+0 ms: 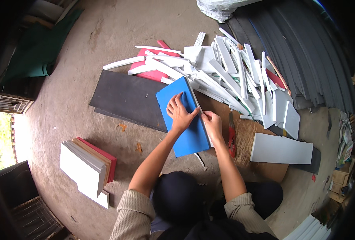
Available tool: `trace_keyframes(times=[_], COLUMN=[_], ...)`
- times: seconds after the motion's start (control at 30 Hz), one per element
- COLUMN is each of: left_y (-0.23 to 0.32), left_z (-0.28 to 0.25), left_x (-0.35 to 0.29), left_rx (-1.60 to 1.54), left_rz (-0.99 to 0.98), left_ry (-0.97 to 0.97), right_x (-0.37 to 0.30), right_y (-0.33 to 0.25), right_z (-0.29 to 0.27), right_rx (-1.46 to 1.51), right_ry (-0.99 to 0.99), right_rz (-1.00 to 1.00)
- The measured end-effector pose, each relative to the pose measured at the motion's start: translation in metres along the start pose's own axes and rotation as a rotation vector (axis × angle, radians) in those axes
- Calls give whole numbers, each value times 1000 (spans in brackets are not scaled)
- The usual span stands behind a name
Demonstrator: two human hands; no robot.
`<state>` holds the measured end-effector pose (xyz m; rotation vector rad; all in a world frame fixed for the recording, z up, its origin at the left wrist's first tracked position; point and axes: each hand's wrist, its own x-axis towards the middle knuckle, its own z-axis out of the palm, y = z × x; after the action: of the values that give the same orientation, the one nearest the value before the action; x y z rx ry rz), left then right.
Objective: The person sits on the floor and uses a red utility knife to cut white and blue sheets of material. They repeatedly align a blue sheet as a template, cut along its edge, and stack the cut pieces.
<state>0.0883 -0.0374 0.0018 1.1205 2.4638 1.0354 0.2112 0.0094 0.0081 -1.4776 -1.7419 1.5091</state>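
Note:
A blue rectangular foam-like sheet (189, 138) lies slanted in front of me, partly over a dark grey board. My left hand (180, 115) rests on top of it, palm down with the fingers spread. Along its right edge runs a thin white strip (197, 97). My right hand (212, 125) is closed at that edge, thumb and fingers pinching the strip; the fingertips partly hide it. Just right of this hand, a red-handled tool (232, 143) with a dark blade lies on a brown wooden board (245, 132).
Beyond the sheet spreads a heap of white offcut strips (229, 72) with some red pieces. The dark grey board (125, 96) lies left. A stack of white, tan and red sheets (83, 166) stands lower left. A white panel (281, 149) lies right; long dark sheets (293, 44) fill the far right.

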Motion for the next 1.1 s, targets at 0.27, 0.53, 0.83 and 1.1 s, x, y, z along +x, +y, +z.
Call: trace_keyframes(times=[0.27, 0.53, 0.83, 1.1], left_y=[-58, 73, 69, 111], left_z=[-50, -99, -101, -142], left_x=[56, 60, 9, -17], left_rx=[255, -924, -727, -421], left_rz=[-59, 44, 276, 408], left_ry=[-43, -303, -209, -106], right_x=[5, 7, -71, -50], right_y=[-44, 1, 91, 86], right_z=[-40, -73, -77, -101], right_rx=[-67, 226, -857, -338], right_ry=[263, 133, 340, 334], right_rz=[-279, -360, -15, 60])
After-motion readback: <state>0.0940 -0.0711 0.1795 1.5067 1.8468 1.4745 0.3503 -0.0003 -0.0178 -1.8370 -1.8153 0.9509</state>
